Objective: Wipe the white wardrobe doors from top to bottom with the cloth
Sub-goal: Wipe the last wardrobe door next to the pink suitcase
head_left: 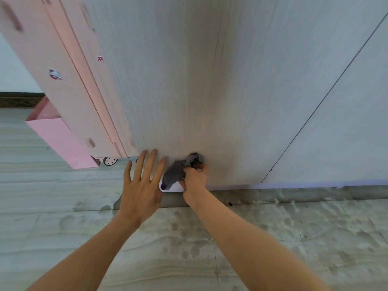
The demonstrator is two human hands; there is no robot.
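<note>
Low centre of frame: cloth [178, 172] gripped by right hand [194, 178] at door [210, 91] bottom; left hand [141, 185] spread flat; this door seemingly nearly done.

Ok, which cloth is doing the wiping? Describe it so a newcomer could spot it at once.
Start at the big white wardrobe door filling the middle of the view and follow it down to its bottom edge near the floor. There the right hand grips a small bunched cloth against the door, beside the flat left hand. It is the only dark grey, crumpled thing on the pale panel.
</note>
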